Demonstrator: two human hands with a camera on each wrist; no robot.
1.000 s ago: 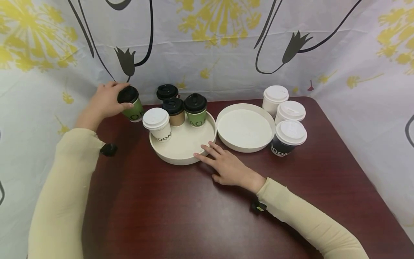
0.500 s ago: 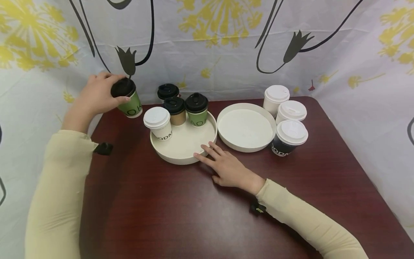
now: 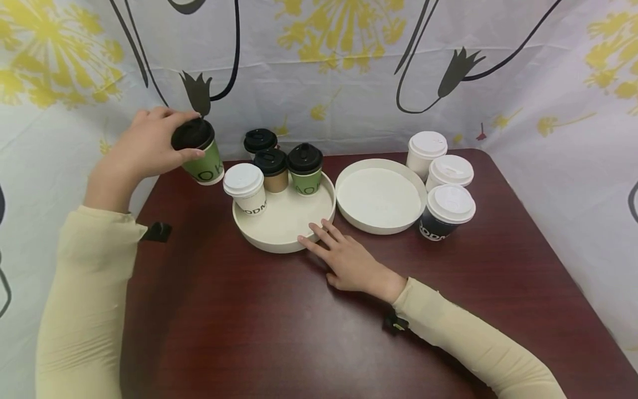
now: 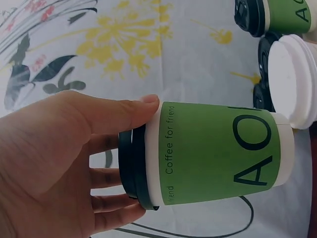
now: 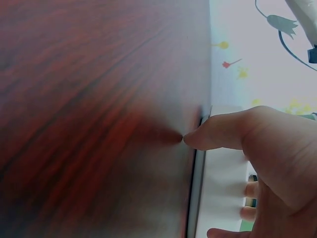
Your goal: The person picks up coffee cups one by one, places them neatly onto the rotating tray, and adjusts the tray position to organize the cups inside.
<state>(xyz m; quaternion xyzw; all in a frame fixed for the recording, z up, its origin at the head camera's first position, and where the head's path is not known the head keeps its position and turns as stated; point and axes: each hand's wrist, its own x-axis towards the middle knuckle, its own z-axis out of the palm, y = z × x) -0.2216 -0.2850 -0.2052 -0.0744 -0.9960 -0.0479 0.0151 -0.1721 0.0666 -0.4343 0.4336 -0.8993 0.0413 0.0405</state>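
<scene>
My left hand [image 3: 142, 147] grips a green paper coffee cup [image 3: 208, 165] by its black lid, at the table's back left. In the left wrist view, the thumb and fingers span the lid of that cup [image 4: 218, 153], which has lettering on its side. My right hand [image 3: 355, 260] lies with fingers spread, fingertips touching the front right rim of a round cream tray [image 3: 284, 235]. On this tray stand a white-lidded cup [image 3: 249, 195], a brown cup [image 3: 276, 182] and another green cup [image 3: 307, 182], both black-lidded. In the right wrist view, the thumb [image 5: 218, 131] extends near the table.
A second black-lidded cup [image 3: 260, 140] stands behind the left tray, mostly hidden. Beside that tray is another round tray [image 3: 381, 197]. To its right stand two white cups [image 3: 423, 152] and a dark cup with a white lid [image 3: 436, 224]. A patterned cloth [image 3: 349, 111] hangs behind the table.
My left hand has raised the green cup slightly, shifting it left and then a little back right, with the cup tilting. My right hand has stayed almost still at the tray.
</scene>
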